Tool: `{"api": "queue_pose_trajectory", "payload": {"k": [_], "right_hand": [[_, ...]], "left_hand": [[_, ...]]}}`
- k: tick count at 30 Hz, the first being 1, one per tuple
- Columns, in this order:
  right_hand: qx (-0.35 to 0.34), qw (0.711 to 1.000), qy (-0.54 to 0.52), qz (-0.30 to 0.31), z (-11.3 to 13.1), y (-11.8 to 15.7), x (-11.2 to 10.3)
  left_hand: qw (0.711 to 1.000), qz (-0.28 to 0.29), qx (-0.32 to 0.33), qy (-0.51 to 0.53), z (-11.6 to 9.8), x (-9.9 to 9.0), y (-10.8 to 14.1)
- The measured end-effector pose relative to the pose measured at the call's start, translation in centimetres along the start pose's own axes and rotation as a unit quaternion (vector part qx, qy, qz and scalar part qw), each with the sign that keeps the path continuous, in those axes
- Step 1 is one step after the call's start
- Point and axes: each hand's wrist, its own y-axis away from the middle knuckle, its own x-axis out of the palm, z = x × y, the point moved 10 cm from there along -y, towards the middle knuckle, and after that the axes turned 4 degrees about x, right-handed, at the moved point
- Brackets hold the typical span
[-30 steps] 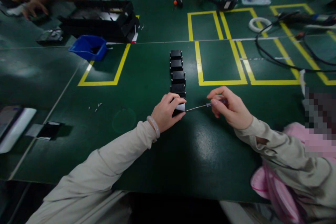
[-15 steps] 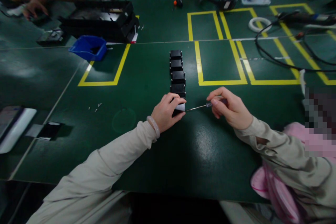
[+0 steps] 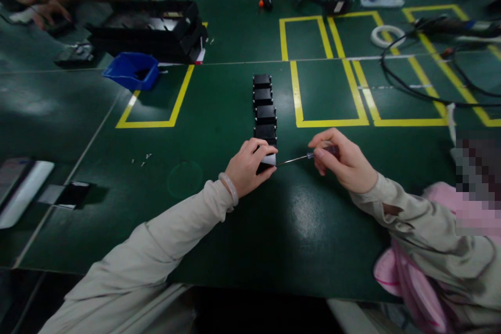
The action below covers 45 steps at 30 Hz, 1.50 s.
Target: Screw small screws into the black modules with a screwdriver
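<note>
On a green worktop (image 3: 235, 255), a person worked on a small block (image 3: 270, 158) with a pale patch on top, at the near end of a column. The left hand (image 3: 251, 167) gripped it narrowly, fingers over its top and thumb at its near side. The right hand (image 3: 341, 159) held a screwdriver (image 3: 310, 155) in a pinch, its thin shaft reaching to the block's near right corner; whether the tip sat in a screw could not be told.

Work on this block appeared under way and unfinished. The black blocks (image 3: 266, 113) beyond it had bright metal bits (image 3: 276, 118) at their sides, perhaps fasteners already in place, though nothing confirmed that they were done.

Counted, there was one block under the left hand, four beyond it, and one screwdriver. At least three loose screws (image 3: 148, 156) lay to the left, and farther off stood one blue bin (image 3: 129, 73).
</note>
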Motion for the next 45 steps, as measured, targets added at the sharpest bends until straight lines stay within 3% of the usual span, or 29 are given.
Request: {"api": "queue_pose_trajectory", "payload": {"k": [45], "right_hand": [[0.008,1.0,0.0,-0.001,0.1,-0.06,-0.09]], "left_hand": [[1.0,0.007,-0.001,0.009,0.04,0.01,0.08]]}}
